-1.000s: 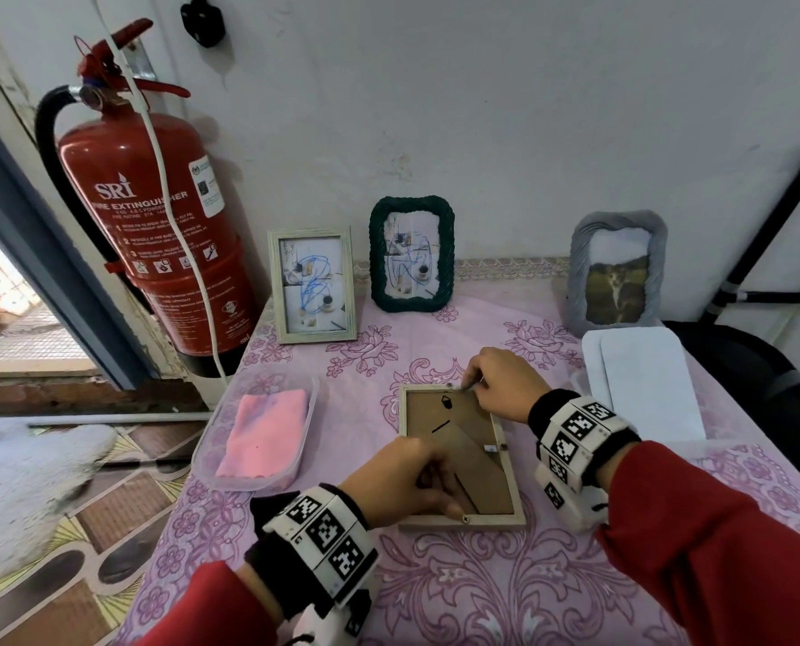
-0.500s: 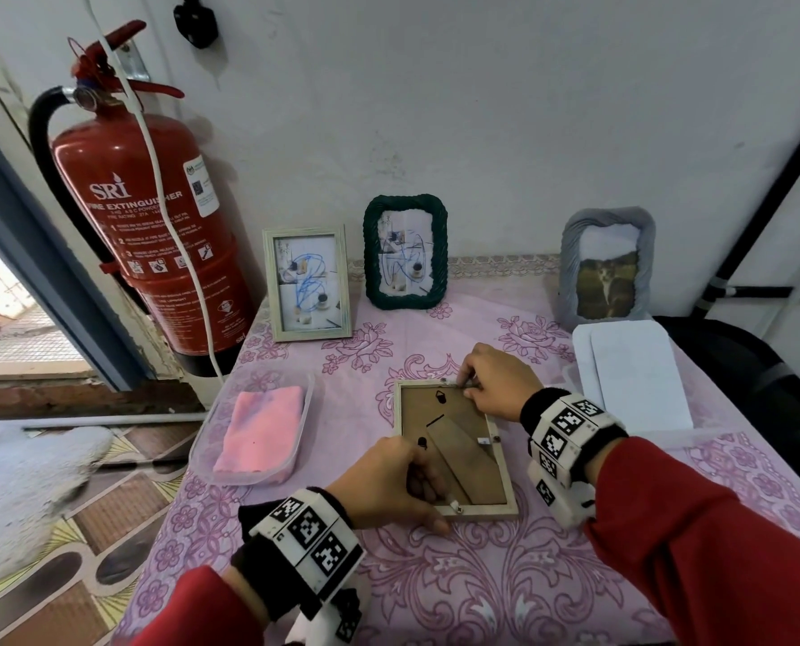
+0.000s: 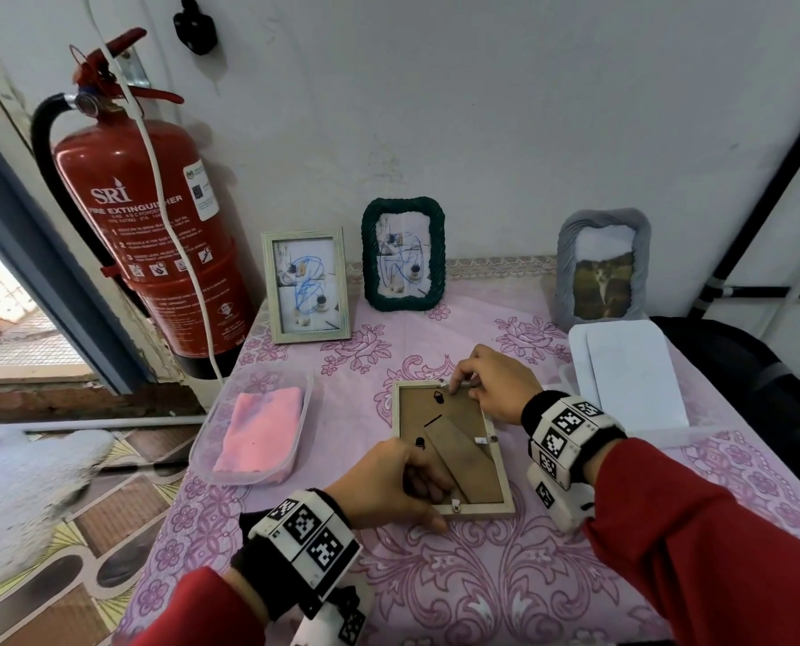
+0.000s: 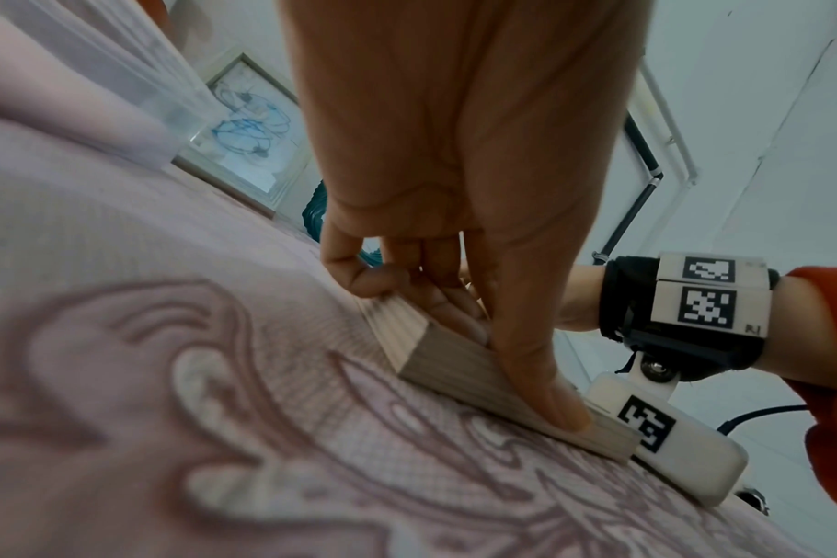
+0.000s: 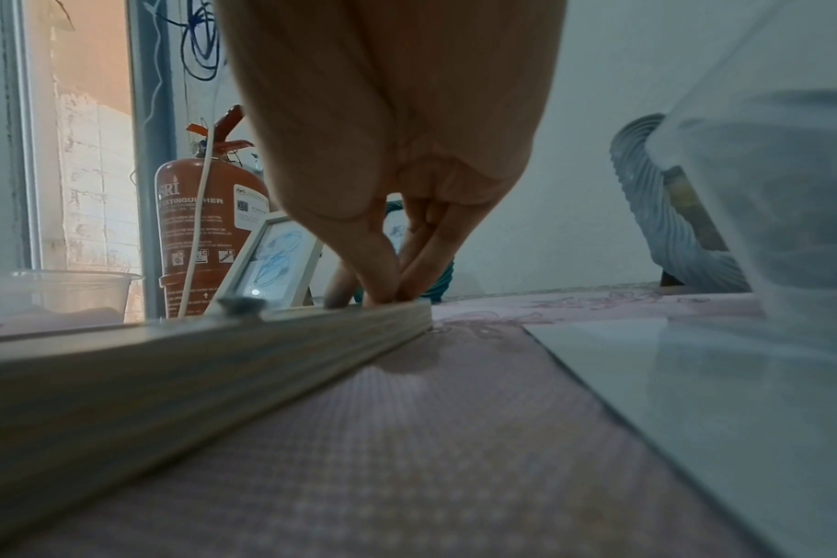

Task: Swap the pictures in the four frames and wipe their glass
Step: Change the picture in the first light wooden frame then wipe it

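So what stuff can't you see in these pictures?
- The picture inside the face-down frame: head view shows only its brown backing.
- The clip under the right hand: its fingertips cover it in the head and right wrist views.
- The fire extinguisher small print: too tiny to read.
- The white sheets: blank side up, their other side hidden.
- The grey frame: cut off by a blurry plastic tub, right wrist view.

pink floral-patterned tablecloth (image 3: pixel 505 599) | pale wooden frame, brown backing (image 3: pixel 454 440) | dark green rope-textured frame (image 3: pixel 403 254) | grey ribbed frame (image 3: pixel 602 268) | red fire extinguisher (image 3: pixel 156 244) | pink folded cloth (image 3: pixel 260 435)
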Available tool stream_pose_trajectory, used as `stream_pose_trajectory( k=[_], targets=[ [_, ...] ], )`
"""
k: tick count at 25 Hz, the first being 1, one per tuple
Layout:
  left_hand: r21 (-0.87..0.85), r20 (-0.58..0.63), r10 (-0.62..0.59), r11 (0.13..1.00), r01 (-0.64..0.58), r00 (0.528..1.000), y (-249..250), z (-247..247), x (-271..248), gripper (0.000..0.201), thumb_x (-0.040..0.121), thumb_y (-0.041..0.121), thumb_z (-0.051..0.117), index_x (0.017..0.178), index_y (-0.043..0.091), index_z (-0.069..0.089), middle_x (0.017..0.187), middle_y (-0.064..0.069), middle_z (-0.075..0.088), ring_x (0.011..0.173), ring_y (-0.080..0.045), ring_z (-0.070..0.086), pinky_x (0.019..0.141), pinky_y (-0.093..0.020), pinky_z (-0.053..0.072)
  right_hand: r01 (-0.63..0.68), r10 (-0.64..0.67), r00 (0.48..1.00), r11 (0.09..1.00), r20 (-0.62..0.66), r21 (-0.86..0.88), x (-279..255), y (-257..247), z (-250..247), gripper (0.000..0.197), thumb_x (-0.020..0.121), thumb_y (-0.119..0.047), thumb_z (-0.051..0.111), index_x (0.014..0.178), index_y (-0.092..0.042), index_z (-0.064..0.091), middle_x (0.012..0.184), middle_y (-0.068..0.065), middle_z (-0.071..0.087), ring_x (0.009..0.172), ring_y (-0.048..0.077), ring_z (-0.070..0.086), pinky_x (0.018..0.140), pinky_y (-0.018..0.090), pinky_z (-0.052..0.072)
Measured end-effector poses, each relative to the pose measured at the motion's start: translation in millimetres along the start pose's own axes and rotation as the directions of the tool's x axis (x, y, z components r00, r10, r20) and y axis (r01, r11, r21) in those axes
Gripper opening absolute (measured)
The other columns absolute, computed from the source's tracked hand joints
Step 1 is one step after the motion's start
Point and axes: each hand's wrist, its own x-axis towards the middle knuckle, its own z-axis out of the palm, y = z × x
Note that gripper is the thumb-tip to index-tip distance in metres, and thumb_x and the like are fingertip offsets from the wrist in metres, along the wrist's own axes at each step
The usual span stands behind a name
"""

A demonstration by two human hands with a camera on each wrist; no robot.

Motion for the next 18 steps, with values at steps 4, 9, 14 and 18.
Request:
stream_pose_trajectory(
  k=[4, 9, 14, 18],
  targets=[
    [-0.022, 0.003, -0.008, 1.0, 0.008, 1.0, -0.7, -0.8, 0.0, 0.036, 0.062, 0.011, 0.086, 0.095, 0.013, 0.072, 0.073, 0.015, 0.065, 0.067, 0.007, 0.058, 0.066, -0.01, 0.048, 0.027, -0.027, 1.0, 0.998, 0.001, -0.06, -2.2, -3.9, 0.5, 0.043, 0.08, 0.006, 0.051, 0.087, -0.035, 0.063, 0.097, -0.007, 0.048, 0.09, 0.015, 0.054, 0.065, 0.026, 0.036],
    [-0.025, 0.011, -0.01, 1.0, 0.01, 1.0, 3.3, -2.6, -3.2, 0.036, 0.063, 0.012, 0.085, 0.097, 0.012, 0.072, 0.073, 0.015, 0.064, 0.066, 0.007, 0.057, 0.066, -0.008, 0.045, 0.032, -0.03, 0.999, 0.998, 0.03, -0.047, -7.6, -5.3, -3.1, 0.038, 0.081, 0.003, 0.049, 0.097, -0.029, 0.063, 0.107, -0.002, 0.05, 0.099, 0.018, 0.054, 0.072, 0.03, 0.044],
    [0.036, -0.249, -0.07, 0.996, 0.081, 0.966, 5.5, -13.0, -9.1, 0.022, 0.077, 0.019, 0.076, 0.097, 0.012, 0.071, 0.082, 0.001, 0.068, 0.068, 0.001, 0.057, 0.065, -0.007, 0.043, 0.066, -0.073, 0.988, 0.996, 0.135, 0.054, -15.0, -6.1, -12.8, 0.041, 0.081, 0.005, 0.052, 0.116, -0.016, 0.059, 0.121, 0.008, 0.052, 0.113, 0.021, 0.052, 0.094, 0.029, 0.044],
    [0.03, -0.469, -0.238, 0.958, 0.285, 0.85, -2.3, -15.1, -10.0, 0.043, 0.08, 0.027, 0.071, 0.117, 0.011, 0.056, 0.103, -0.006, 0.054, 0.086, -0.015, 0.055, 0.078, -0.021, 0.046, 0.071, -0.089, 0.992, 0.982, 0.094, 0.176, -29.1, -8.5, -17.4, 0.037, 0.081, 0.006, 0.057, 0.116, -0.005, 0.06, 0.122, 0.014, 0.056, 0.116, 0.023, 0.052, 0.096, 0.018, 0.038]
  ],
)
